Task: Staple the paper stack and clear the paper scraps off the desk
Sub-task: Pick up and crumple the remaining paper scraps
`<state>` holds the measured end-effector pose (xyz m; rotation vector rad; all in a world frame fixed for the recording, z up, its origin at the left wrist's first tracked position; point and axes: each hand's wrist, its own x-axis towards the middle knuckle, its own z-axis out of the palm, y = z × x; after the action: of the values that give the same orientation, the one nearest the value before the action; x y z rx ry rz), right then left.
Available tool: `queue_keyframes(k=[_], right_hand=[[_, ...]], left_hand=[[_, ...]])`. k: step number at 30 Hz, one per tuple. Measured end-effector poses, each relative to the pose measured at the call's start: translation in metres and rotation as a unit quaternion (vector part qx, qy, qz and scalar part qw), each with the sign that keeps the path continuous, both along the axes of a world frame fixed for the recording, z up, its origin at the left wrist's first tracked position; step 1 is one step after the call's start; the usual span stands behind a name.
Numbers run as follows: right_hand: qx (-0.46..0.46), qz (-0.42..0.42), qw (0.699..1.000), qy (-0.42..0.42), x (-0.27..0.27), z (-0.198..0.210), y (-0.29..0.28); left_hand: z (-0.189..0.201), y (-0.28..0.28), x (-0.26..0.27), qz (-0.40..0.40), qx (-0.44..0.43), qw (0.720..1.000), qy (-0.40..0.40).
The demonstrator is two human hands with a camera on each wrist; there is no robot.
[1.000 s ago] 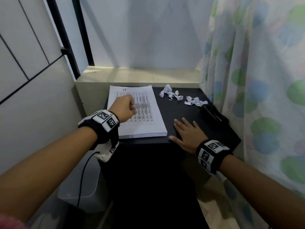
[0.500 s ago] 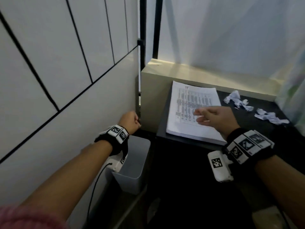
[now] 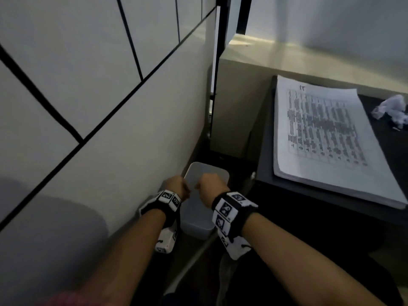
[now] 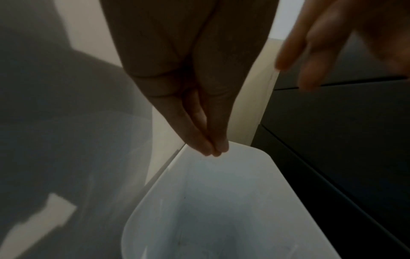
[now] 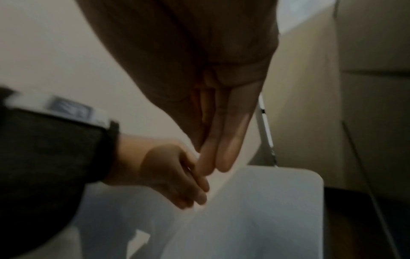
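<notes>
Head view: both hands hang over a white bin (image 3: 199, 224) beside the desk (image 3: 265, 155). Left hand (image 3: 177, 187) and right hand (image 3: 209, 187) show straight, joined fingers, holding nothing; the bin's visible interior shows no contents.

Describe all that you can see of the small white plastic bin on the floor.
The small white plastic bin is a translucent, rounded-rectangular container, open at the top. It stands upright on the floor between the pale wall and the black desk. No scraps show in the visible part of its inside. The left hand and right hand hover over its opening, fingers straight.
</notes>
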<state>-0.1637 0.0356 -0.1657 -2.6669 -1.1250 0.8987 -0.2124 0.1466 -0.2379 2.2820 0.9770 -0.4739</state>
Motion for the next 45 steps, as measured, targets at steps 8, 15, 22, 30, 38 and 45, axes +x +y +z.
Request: queue_keyframes(k=[8, 15, 22, 30, 38, 45], right_hand=[[0.048, -0.166, 0.983, 0.067, 0.013, -0.053, 0.005], [0.113, -0.207, 0.968, 0.089, 0.017, -0.058, 0.000], [0.147, -0.180, 0.967, 0.108, 0.015, -0.014, -0.009], [0.353, -0.126, 0.920, 0.116, 0.016, 0.089, -0.055], [0.405, -0.212, 0.889, -0.016, 0.103, 0.180, -0.207], [0.275, -0.346, 0.884, -0.155, 0.184, 0.206, -0.343]], left_hand=[[-0.028, 0.016, 0.023, 0.027, -0.056, 0.998, -0.030], [-0.012, 0.007, 0.025, -0.016, 0.057, 0.998, -0.021], [0.013, 0.003, 0.027, -0.065, 0.063, 0.995, -0.033], [0.111, -0.008, 0.046, -0.093, 0.122, 0.981, -0.115], [0.241, -0.092, 0.126, -0.212, 0.199, 0.923, -0.252], [0.291, -0.192, 0.218, -0.325, 0.229, 0.886, -0.238]])
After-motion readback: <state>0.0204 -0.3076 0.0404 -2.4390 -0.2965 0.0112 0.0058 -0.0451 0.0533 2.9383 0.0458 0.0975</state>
